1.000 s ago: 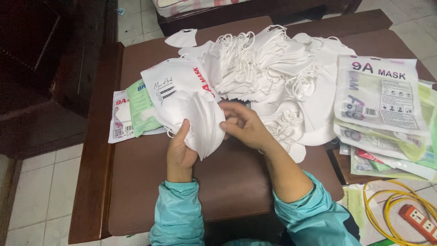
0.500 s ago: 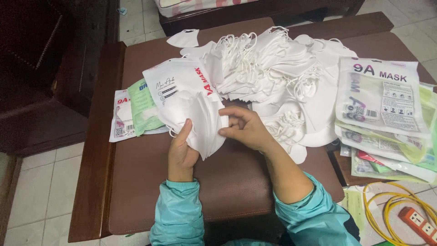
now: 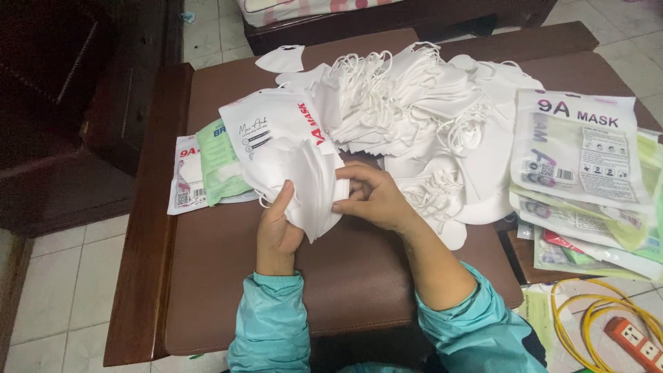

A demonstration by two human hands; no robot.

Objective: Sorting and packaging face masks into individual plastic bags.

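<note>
My left hand (image 3: 277,224) grips a small stack of folded white face masks (image 3: 304,176) from below, over the brown table (image 3: 221,290). My right hand (image 3: 369,200) pinches the right edge of the same stack with its fingertips. The stack sits against a white printed mask pouch (image 3: 266,121), tilted up behind it. A large loose heap of white masks (image 3: 407,103) with tangled ear loops lies just beyond my hands. Both my sleeves are teal.
Flat mask pouches (image 3: 577,148) are stacked at the table's right edge. Two more pouches, green and white (image 3: 204,173), lie at the left. A single mask (image 3: 280,59) rests at the far edge. A yellow cable and orange power strip (image 3: 632,338) lie on the tiled floor at the right.
The stack of masks and the pouch behind it have shifted slightly; my right fingers have moved along the stack's edge. Both hands stay on the stack.
</note>
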